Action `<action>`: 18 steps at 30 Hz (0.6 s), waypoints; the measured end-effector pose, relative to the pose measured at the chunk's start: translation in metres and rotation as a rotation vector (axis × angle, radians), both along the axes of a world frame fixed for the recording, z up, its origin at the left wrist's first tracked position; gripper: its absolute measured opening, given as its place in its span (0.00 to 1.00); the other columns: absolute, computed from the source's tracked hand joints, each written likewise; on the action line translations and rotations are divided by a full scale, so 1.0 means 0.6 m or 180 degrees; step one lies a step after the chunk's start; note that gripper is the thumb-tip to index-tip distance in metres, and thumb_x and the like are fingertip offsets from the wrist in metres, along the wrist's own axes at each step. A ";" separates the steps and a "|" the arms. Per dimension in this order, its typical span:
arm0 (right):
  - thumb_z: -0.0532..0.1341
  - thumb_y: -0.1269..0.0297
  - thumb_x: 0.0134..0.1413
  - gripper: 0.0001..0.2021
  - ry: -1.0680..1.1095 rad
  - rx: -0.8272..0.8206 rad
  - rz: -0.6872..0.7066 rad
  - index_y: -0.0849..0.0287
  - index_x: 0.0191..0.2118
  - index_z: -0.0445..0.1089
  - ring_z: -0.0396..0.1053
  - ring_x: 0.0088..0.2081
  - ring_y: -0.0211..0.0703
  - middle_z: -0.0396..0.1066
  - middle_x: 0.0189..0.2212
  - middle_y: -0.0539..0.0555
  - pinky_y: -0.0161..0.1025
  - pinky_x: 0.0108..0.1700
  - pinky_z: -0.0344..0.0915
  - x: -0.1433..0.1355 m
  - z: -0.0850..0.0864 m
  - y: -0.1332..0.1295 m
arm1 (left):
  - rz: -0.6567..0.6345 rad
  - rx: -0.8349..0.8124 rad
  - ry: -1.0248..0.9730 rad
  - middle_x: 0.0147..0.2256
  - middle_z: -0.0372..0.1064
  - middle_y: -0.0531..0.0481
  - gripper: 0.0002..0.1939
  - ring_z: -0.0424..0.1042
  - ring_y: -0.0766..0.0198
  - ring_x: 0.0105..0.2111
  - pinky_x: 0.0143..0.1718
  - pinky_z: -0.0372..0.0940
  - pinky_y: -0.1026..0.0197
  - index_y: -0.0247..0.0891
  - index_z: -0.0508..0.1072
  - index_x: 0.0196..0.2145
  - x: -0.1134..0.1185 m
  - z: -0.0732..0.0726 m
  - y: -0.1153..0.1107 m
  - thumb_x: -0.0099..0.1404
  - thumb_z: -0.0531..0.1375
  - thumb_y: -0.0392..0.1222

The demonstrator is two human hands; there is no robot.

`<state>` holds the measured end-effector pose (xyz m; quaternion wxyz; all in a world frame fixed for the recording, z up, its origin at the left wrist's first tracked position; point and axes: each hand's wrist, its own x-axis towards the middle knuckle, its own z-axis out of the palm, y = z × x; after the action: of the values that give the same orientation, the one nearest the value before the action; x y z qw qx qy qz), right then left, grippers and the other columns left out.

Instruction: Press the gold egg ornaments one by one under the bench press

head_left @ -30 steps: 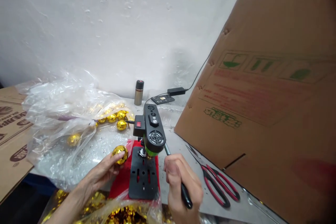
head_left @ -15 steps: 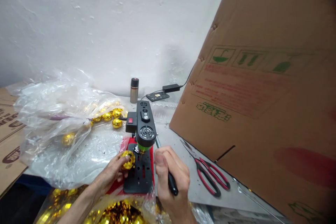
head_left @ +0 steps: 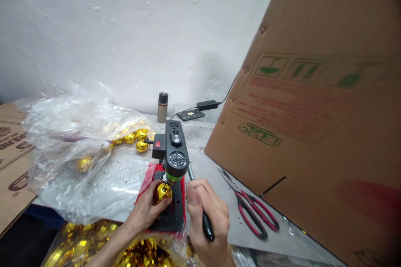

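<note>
A small black bench drill press [head_left: 177, 146] stands on a red and black base [head_left: 178, 217], with a green ring under its head. My left hand [head_left: 150, 208] holds a gold mirrored ball [head_left: 164, 192] over the base, just below the green ring. Wrapped round the black-gripped lever [head_left: 207, 225] at the press's right side is my right hand [head_left: 208, 212]. The drill tip is hidden behind the head and the ball.
Clear plastic bags [head_left: 72, 146] with gold balls [head_left: 141, 146] lie at the left. More gold pieces [head_left: 81, 244] fill a bag in front. Red-black scissors [head_left: 255, 212] lie at the right beside a large cardboard box [head_left: 297, 112]. Behind stand a bottle [head_left: 162, 108] and a phone [head_left: 190, 114].
My left hand has moved right with the gold ball, bringing it under the drill head. My right hand stays on the lever. The whole view has shifted slightly.
</note>
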<state>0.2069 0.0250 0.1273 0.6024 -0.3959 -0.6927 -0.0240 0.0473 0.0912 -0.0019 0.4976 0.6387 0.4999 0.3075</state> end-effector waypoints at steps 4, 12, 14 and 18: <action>0.50 0.77 0.70 0.13 0.0017 0.0011 -0.0037 0.54 0.34 0.58 0.63 0.26 0.32 0.60 0.26 0.45 0.30 0.28 0.59 -0.003 0.001 -0.002 | 0.0017 0.0399 0.0354 0.53 0.79 0.38 0.34 0.78 0.41 0.52 0.55 0.71 0.44 0.38 0.70 0.58 0.000 0.013 -0.007 0.60 0.63 0.59; 0.51 0.78 0.70 0.12 -0.0077 -0.0117 0.0003 0.55 0.35 0.61 0.65 0.28 0.33 0.62 0.27 0.47 0.31 0.29 0.61 0.005 -0.013 -0.006 | -0.0102 0.1073 0.0933 0.45 0.78 0.41 0.22 0.76 0.42 0.47 0.51 0.68 0.42 0.40 0.74 0.49 0.020 -0.002 -0.001 0.58 0.66 0.49; 0.51 0.78 0.70 0.13 -0.0004 -0.0099 0.0002 0.56 0.34 0.61 0.66 0.29 0.34 0.63 0.28 0.47 0.33 0.30 0.61 0.003 -0.021 -0.009 | -0.0229 0.1248 0.0949 0.44 0.76 0.42 0.20 0.73 0.42 0.47 0.52 0.66 0.41 0.40 0.74 0.46 0.022 -0.014 0.005 0.57 0.67 0.47; 0.50 0.77 0.71 0.15 0.0316 -0.0114 -0.0363 0.56 0.31 0.60 0.64 0.27 0.33 0.64 0.28 0.47 0.35 0.33 0.60 -0.018 -0.043 -0.012 | -0.0405 0.1147 0.0956 0.44 0.72 0.45 0.21 0.69 0.45 0.46 0.52 0.64 0.43 0.41 0.72 0.48 0.021 -0.031 0.008 0.56 0.67 0.42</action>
<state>0.1958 0.0177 0.1014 0.6265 -0.4461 -0.6386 -0.0262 0.0600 0.0959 -0.0208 0.3140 0.7860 0.4641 0.2613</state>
